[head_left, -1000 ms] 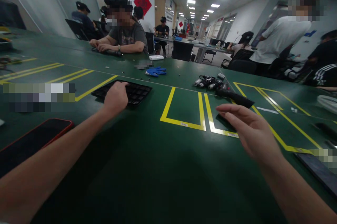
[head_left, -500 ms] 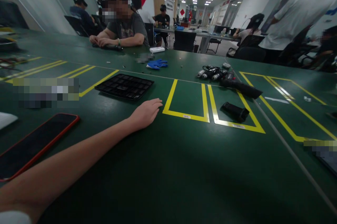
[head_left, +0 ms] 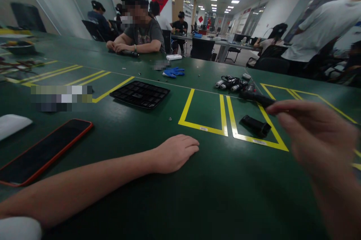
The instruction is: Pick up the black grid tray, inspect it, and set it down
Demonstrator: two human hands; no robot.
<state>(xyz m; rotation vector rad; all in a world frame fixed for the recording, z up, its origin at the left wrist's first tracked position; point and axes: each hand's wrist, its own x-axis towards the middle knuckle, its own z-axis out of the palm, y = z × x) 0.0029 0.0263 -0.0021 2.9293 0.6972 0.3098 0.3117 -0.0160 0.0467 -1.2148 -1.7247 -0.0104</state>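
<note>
My left hand [head_left: 177, 153] lies palm down on the green table [head_left: 220, 187], its fingers extended together and nothing visible in them. Just beyond it sits a small metal piece [head_left: 170, 119], apart from the fingers. At the right, my right hand [head_left: 318, 138] is raised above the table, somewhat blurred, with thumb and forefinger pointing left and a gap between them. Its fingertips overlap the near end of a black tube-shaped handle [head_left: 258, 98] in view; I cannot tell whether they touch. A short black hollow casing [head_left: 255, 126] lies inside a yellow-taped box, left of that hand.
Beyond my left hand lies a black gridded tray [head_left: 141, 94], with a blue glove [head_left: 174, 72] behind. Several cabled metal cylinders [head_left: 231, 83] are bunched at centre right. A red-edged phone [head_left: 47, 150] lies at left. A co-worker [head_left: 143, 35] sits across the table.
My left hand has drawn back toward me and rightward, and the small metal piece now shows beyond it. My right hand has come into view from the right. The view has shifted slightly.
</note>
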